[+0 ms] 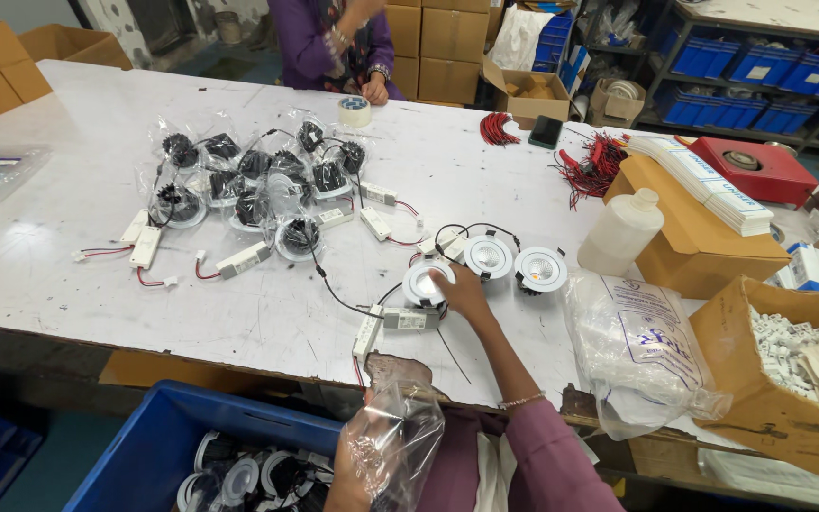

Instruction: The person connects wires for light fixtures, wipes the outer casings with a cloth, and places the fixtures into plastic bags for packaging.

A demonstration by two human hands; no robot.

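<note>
My right hand (464,292) reaches over the white worktable (97,284) and rests on a round white downlight (424,282), the nearest of three in a row; the other two downlights (488,256) (539,269) lie just to its right. A white driver box (409,319) on a black cable lies below the lamp. My left hand (357,455) is low at the table's front edge, gripping a clear plastic bag (395,446) above a blue crate (182,446) of more downlights.
Several bagged black downlights (258,185) with white drivers cover the table's middle. A tape roll (354,111), a white bottle (622,232), red wire bundles (591,163) and cardboard boxes (703,237) stand right. Another person's hands (372,87) rest at the far edge.
</note>
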